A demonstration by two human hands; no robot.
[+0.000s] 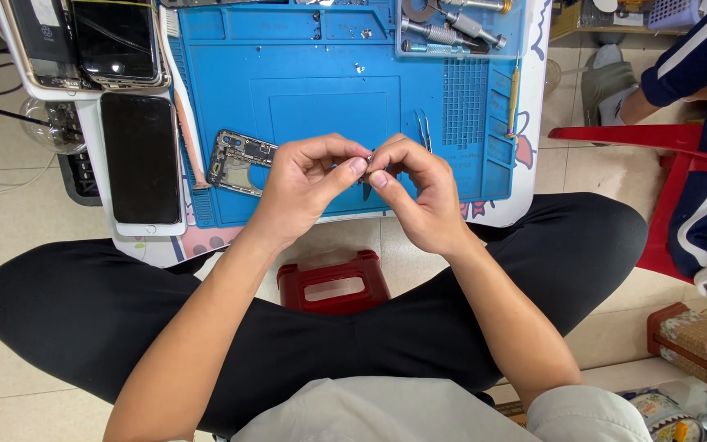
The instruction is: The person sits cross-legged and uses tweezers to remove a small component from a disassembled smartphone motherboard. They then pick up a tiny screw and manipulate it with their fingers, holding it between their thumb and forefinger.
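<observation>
My left hand (308,180) and my right hand (419,192) meet above the near edge of a blue repair mat (329,106). Their thumbs and forefingers pinch one tiny dark part (368,160) between them; its shape is too small to tell. An opened phone frame (239,161) with bare circuitry lies on the mat just left of my left hand. Metal tweezers (425,129) rest on the mat just beyond my right hand.
A black-screened phone (141,160) lies left of the mat, with more phones (116,41) behind it. Screwdrivers fill a tray (452,29) at the back right. A red stool (333,282) stands between my legs. Another person sits on a red chair (656,196) at right.
</observation>
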